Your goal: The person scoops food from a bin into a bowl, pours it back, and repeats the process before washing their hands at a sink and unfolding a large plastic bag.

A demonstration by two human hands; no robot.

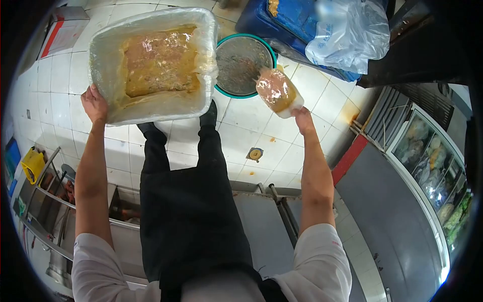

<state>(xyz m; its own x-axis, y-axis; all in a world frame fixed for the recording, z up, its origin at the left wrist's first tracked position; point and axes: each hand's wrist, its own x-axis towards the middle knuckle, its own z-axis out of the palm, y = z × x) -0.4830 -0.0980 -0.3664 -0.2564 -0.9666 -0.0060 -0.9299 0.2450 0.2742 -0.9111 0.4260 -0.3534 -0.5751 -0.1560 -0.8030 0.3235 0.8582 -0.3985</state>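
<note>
A large rectangular tub [103, 113] lined with clear plastic film holds a wet, pinkish-brown mass of meat [161, 60] in yellowish liquid. My left hand [94, 104] is closed on the tub's near left corner. Out to the right, my right hand [303, 121] grips the end of a whitish plastic scoop [297, 103], tilted and loaded with the same glossy mixture. The scoop's far end is beside a round basin with a green rim [275, 53]. Greyish liquid with bits in it shows inside the basin.
A blue bin [256, 25] with a translucent plastic bag [347, 38] on it stands at the back right. A glass-fronted display fridge [427, 166] is at the right. A round floor drain [255, 154] sits in the white tiles. Metal counters and a yellow container [32, 163] are nearer me.
</note>
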